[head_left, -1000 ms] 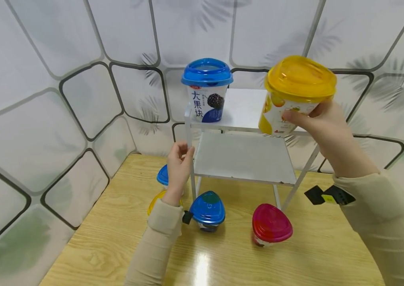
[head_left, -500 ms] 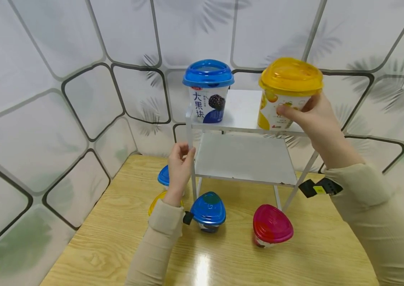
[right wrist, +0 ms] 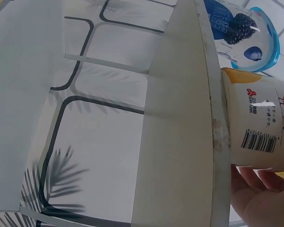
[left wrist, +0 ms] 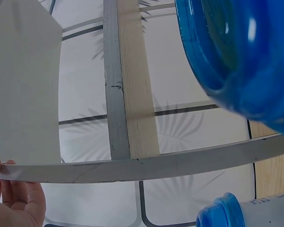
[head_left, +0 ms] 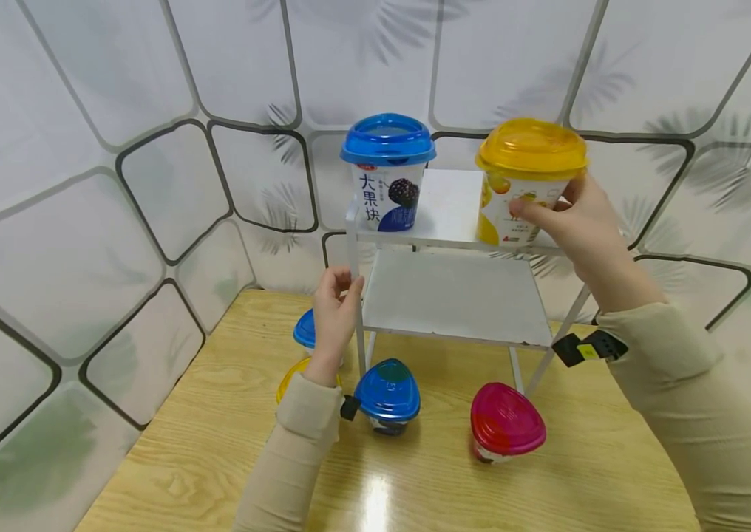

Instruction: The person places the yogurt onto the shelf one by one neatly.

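My right hand [head_left: 591, 229] holds a yogurt cup with a yellow lid [head_left: 531, 151] at the right part of the rack's top shelf [head_left: 455, 203]. In the right wrist view the base of this yogurt cup [right wrist: 258, 118] meets the shelf's front edge, and curled fingers [right wrist: 255, 182] lie against its side. A blue-lidded yogurt cup [head_left: 389, 177] with a blackberry picture stands upright at the top shelf's left end. My left hand [head_left: 335, 314] grips the left front post [left wrist: 85, 172] of the white metal rack, its thumb and fingers on either side.
On the wooden table [head_left: 202, 414] stand a blue-lidded cup [head_left: 387, 391] and a red-lidded cup [head_left: 507, 420] before the rack. Another blue-lidded cup [head_left: 304, 329] and a yellow-lidded cup [head_left: 290, 378] are partly hidden by the left arm. The lower shelf [head_left: 455, 295] lies below.
My right hand has moved left and slightly down with the yellow-lidded yogurt cup, which has gone from tilted to nearly upright at the top shelf. The left hand stays on the post.
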Demonstrator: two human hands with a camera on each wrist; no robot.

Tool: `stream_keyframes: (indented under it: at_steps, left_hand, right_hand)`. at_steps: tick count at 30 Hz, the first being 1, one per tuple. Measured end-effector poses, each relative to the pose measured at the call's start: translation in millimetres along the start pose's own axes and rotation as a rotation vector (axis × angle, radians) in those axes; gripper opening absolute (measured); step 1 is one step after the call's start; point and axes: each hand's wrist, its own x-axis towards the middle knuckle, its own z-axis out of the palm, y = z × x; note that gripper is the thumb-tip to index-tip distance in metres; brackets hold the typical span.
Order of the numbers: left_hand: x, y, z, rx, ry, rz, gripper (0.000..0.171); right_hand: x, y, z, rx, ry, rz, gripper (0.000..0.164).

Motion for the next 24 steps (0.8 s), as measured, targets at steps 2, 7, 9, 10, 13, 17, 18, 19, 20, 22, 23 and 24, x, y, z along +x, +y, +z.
stream_keyframes:
  at_steps: [2,7,9,10,13,17,18,19,20,22,23,24]
  left_hand:
    - [0.1,0.1,0.1,0.0,-0.001,0.002,0.011]
    - [-0.1,0.8,0.2,0.001,0.002,0.007,0.011]
    - [0.0,1.1,0.1,0.002,0.005,0.006,0.011]
    - [0.0,1.3,0.1,0.003,0.005,0.005,0.011]
    - [-0.1,1.3,0.0,0.008,0.005,0.004,0.011]
    - [-0.7,1.3,-0.1,0.009,0.001,0.001,0.011]
    - [-0.8,1.1,-0.2,0.008,0.001,-0.001,0.01]
    - [-0.8,1.3,-0.3,0.004,-0.001,-0.002,0.011]
    - [-0.9,1.2,-0.3,0.005,0.0,-0.001,0.011]
    - [-1.1,1.0,-0.3,0.006,0.0,0.001,0.011]
    - [-1.2,0.8,-0.3,0.007,-0.001,0.003,0.011]
    - [-1.1,0.6,-0.2,0.006,-0.001,0.005,0.011]
  right_hand:
    - [0,0,0,-0.041,0.013,0.021,0.049]
    - [3,2,2,-0.043,0.019,0.036,0.051]
    - [4,2,3,-0.04,0.021,0.029,0.052]
    - [5,3,3,-0.04,0.022,0.023,0.052]
    - [6,4,4,-0.037,0.028,0.005,0.052]
    - [8,4,6,-0.024,0.032,0.007,0.054]
    - [8,4,7,-0.022,0.033,0.014,0.055]
    - [9,4,8,-0.02,0.033,0.022,0.055]
    - [10,4,9,-0.021,0.032,0.028,0.056]
    - [10,3,12,-0.018,0.03,0.039,0.057]
    - [11,3,13,-0.016,0.03,0.037,0.057]
    - [12,3,15,-0.016,0.03,0.031,0.057]
